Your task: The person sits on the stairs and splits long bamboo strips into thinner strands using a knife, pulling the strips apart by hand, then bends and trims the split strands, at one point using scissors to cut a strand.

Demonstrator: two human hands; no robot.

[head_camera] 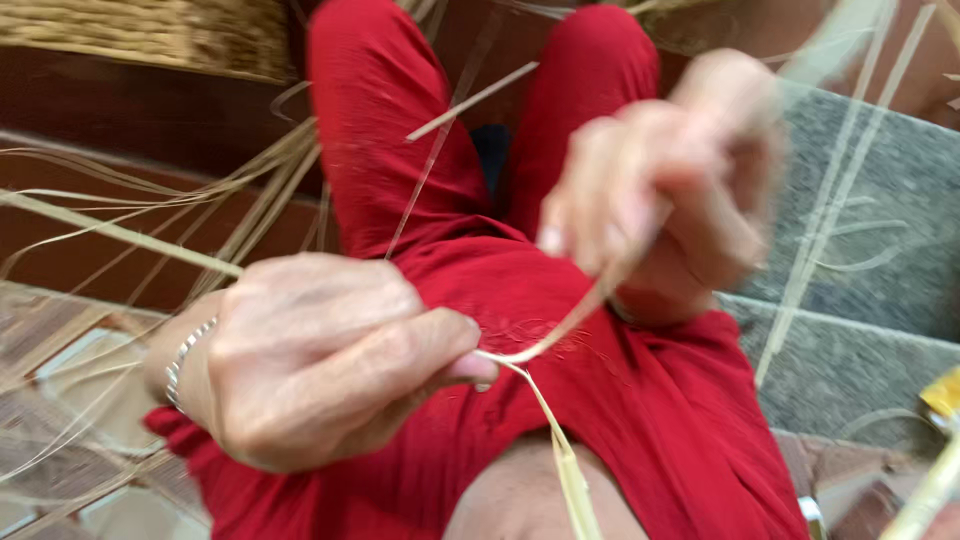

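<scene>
One pale straw strip [560, 325] stretched between both hands over red-clad lap. Left hand [320, 355] fingers closed, pinching strip's near end. Right hand [665, 175], blurred, fingers closed around its upper part. Loose straw strands [150, 215] left, woven basket [150, 35] beyond.

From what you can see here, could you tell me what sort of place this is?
Probably a home weaving spot at floor level: woven basketwork, loose straw strips on a tiled floor, and both hands, left hand and right hand, pulling a strip.
</scene>
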